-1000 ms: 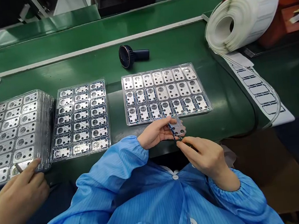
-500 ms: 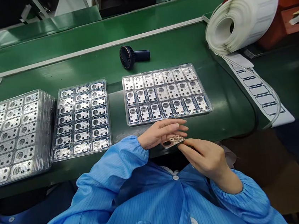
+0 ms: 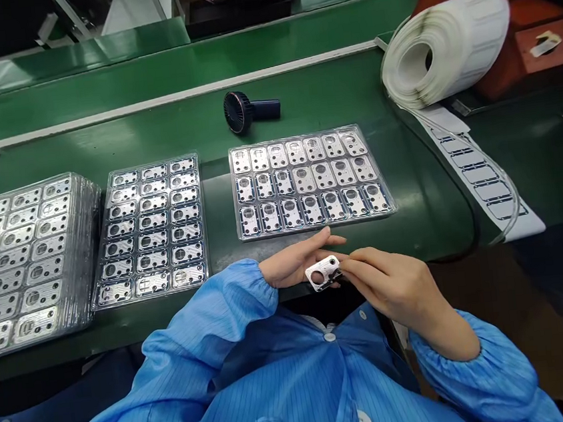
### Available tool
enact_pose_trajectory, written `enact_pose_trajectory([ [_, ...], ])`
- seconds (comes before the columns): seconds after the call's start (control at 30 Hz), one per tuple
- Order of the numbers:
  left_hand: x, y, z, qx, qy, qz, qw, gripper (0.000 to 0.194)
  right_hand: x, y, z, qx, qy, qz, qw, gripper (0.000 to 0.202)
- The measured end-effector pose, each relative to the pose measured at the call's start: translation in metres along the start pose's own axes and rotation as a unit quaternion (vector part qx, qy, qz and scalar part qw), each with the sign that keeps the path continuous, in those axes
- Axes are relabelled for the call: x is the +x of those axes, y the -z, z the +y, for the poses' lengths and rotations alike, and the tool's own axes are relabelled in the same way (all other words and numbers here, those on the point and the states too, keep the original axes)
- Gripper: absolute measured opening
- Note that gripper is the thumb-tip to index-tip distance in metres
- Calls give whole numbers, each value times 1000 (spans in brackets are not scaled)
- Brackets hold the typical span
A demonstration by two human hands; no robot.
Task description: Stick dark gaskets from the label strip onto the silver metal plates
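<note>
My right hand pinches one end of a small metal plate between thumb and fingers. The plate is silvery, with one large round hole and smaller ones, and is held tilted. Behind it is my left hand, open with fingers extended to the right; whether it touches the plate I cannot tell. Just beyond both hands lies a clear plastic tray filled with rows of similar plates. A second filled tray lies left of it, beside a tall stack of filled trays.
A dark handheld fan lies behind the middle tray. To the right are a roll of labels, its printed strip and a cable. Another person's hands show across the green bench; another person's hand is at the right edge.
My right hand has turned the plate, so its silvery face with the holes now shows instead of its dotted, brownish side. My left hand's fingers have shifted slightly behind it.
</note>
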State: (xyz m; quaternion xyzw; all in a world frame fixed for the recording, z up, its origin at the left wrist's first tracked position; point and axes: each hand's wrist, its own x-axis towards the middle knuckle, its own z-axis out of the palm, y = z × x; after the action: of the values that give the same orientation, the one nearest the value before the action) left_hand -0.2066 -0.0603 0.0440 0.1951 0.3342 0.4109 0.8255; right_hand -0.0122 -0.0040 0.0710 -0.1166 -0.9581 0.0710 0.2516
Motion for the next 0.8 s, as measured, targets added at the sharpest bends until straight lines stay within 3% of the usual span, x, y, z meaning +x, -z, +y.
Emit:
enact_pose_trajectory([
  [0.17,-2,3,0,11,48,20,999,57,3,10,4,-40,22,-10,999,19],
  [0.27,0,3,-4,48,40,32,998,52,4,13,2,-51,46,-17,997,21],
  [0.37,3,0,-9,120,-37,75,989,41,5,15,-2,-71,70,-21,995,21],
  [0.53,4,-7,-13,264,-169,126,941,33,7,16,-12,-143,101,-26,984,25],
  [0.7,3,-10,-17,350,-225,163,895,33,9,12,-18,-178,115,-30,977,26],
  [0.8,4,-8,-19,356,-241,167,887,33,9,10,-21,-185,119,-38,975,25],
])
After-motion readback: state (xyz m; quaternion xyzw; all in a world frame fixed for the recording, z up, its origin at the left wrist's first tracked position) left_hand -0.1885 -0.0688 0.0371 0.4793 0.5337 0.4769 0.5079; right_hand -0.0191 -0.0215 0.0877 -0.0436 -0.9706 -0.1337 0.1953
